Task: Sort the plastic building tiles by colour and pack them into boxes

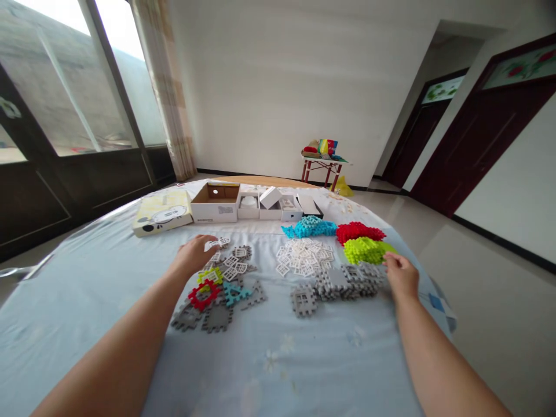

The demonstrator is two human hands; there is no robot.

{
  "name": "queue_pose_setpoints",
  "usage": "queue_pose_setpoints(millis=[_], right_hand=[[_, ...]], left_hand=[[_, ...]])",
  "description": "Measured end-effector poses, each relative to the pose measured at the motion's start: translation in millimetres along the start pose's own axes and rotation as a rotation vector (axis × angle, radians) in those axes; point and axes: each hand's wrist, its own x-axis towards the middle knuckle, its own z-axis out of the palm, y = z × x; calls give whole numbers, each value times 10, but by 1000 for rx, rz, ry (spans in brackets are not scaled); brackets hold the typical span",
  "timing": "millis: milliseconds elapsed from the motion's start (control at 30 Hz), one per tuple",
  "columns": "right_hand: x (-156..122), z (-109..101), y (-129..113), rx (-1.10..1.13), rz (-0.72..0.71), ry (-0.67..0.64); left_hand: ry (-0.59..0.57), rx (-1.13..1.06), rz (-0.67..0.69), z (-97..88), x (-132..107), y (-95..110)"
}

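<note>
My left hand (195,253) reaches over a light blue bedsheet (87,301) and pinches a small white waffle piece (219,242) at its fingertips. Below it lies a mixed heap with grey pieces (217,315), a red frame piece (203,294), a teal piece (236,292) and a yellow-green piece (211,275). My right hand (400,275) rests with curled fingers at the right end of a grey pile (343,282), beside the lime green pile (365,250). Sorted piles of white (306,256), teal (310,227) and red pieces (359,231) lie between.
At the far edge of the sheet stand a yellow flat box (163,212), an open cardboard box (216,202) and small white boxes (271,205). A small red table (321,165) with colourful things stands by the back wall. Dark doors are at right, windows at left.
</note>
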Motion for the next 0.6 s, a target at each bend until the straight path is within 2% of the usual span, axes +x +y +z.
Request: queue_pose_setpoints(millis=[100,267,400,600], right_hand=[[93,36,66,-10,43,6],[179,131,60,-55,103,13],[123,192,-14,-12,102,38],[-11,166,-162,63,86,-26]], left_hand=[[-3,51,-88,68,10,-124],[-28,54,-116,135,4,-128],[-44,51,-87,121,2,-93],[-64,75,-83,89,35,-113]])
